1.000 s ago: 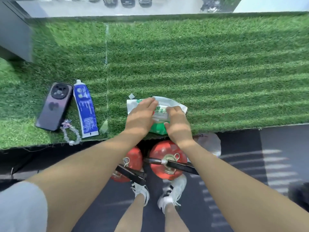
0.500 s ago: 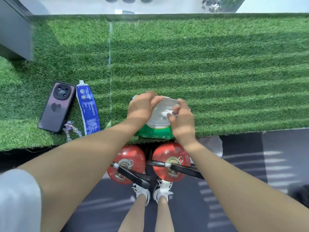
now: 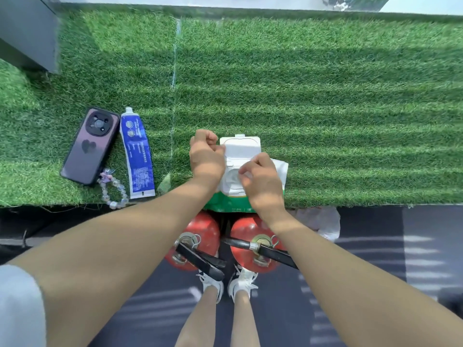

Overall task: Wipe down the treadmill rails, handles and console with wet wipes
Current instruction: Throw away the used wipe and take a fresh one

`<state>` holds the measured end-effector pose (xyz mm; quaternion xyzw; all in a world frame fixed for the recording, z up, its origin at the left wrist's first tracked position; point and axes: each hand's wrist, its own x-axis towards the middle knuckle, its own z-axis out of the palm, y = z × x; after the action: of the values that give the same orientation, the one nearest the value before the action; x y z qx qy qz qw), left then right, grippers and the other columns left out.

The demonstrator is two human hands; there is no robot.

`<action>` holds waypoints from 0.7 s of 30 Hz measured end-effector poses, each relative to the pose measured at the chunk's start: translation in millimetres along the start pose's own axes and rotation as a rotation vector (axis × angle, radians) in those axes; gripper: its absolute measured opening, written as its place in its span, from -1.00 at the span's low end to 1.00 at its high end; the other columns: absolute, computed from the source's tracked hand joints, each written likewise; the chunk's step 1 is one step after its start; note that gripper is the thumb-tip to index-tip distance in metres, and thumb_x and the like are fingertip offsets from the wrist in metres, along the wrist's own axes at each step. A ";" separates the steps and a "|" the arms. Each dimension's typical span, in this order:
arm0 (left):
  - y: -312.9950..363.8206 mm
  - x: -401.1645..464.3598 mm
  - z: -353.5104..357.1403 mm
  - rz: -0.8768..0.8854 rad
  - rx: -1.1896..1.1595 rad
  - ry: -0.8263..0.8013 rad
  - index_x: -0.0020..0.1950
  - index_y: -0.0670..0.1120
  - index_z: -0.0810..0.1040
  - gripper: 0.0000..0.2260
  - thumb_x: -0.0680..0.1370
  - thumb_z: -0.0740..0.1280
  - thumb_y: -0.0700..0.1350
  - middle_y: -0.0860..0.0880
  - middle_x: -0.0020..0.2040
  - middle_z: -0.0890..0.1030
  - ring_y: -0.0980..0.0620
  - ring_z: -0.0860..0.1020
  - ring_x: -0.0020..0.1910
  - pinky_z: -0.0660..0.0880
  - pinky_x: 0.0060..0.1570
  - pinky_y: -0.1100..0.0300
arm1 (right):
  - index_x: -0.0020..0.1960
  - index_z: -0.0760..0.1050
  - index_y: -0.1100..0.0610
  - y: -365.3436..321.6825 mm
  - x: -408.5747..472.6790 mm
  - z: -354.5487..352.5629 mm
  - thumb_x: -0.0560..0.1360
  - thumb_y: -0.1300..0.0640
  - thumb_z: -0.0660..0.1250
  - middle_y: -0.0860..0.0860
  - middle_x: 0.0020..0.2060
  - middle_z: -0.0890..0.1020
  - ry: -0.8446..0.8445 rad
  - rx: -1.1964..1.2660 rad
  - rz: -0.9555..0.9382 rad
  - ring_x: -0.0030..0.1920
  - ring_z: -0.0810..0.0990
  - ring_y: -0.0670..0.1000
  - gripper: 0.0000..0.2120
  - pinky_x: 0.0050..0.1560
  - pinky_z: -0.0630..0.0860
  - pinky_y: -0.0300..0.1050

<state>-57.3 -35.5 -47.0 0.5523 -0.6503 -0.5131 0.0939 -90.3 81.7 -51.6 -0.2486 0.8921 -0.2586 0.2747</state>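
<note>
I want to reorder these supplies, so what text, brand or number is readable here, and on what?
None can be read.
Blue tube: white print and two round emblems, too small and blurred.
Wet wipes pack: small marks on the green front edge, illegible; the rest is hidden by the left hand and right hand.
Phone: only a heart shape, no words.

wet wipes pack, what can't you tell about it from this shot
Head view only:
- wet wipes pack: its label lies mostly under both wrists.
- Dispenser opening: the right hand covers it, so whether a wipe is pinched cannot be told.
- Left hand: curled at the open lid; its fingertips are hidden.
</note>
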 end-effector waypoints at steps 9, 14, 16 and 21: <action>-50.9 -59.7 -35.7 0.500 0.349 -0.247 0.14 -0.12 0.50 -0.72 0.45 0.39 -0.27 0.05 0.11 0.43 0.03 0.44 0.11 0.35 0.04 0.23 | -0.10 0.57 0.29 5.1 -8.6 8.6 0.43 0.30 0.37 -0.01 -0.03 0.30 -0.038 0.083 -0.142 -0.08 0.44 -0.01 -0.93 -0.03 0.38 -0.15; -51.8 -58.9 -31.4 0.465 0.377 -0.251 0.21 -0.14 0.48 -0.65 0.44 0.39 -0.30 -0.02 0.22 0.44 0.00 0.42 0.20 0.32 0.10 0.24 | -0.13 0.52 0.25 -0.9 2.1 9.7 0.49 0.33 0.28 -0.10 -0.14 0.28 -0.097 0.172 0.022 -0.18 0.35 -0.12 -0.94 -0.13 0.23 -0.25; -51.4 -58.3 -30.0 0.462 0.392 -0.238 0.20 -0.14 0.49 -0.65 0.44 0.38 -0.32 -0.02 0.22 0.44 0.00 0.43 0.19 0.32 0.08 0.26 | -0.12 0.52 0.25 -0.9 2.1 6.3 0.51 0.31 0.27 -0.11 -0.15 0.30 -0.091 0.211 0.027 -0.20 0.35 -0.10 -0.93 -0.13 0.23 -0.24; -50.5 -59.7 -26.6 0.429 0.421 -0.211 0.20 -0.13 0.49 -0.65 0.44 0.36 -0.34 0.00 0.23 0.43 0.01 0.44 0.17 0.36 0.04 0.21 | -0.16 0.40 0.15 2.7 1.4 -6.6 0.54 0.34 0.19 0.07 -0.19 0.43 0.079 0.324 0.135 -0.17 0.38 0.02 -0.85 -0.24 0.19 -0.22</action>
<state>14.6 5.0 -47.3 0.3535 -0.8500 -0.3901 0.0156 -96.2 85.0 -48.9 -0.1303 0.8636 -0.3894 0.2925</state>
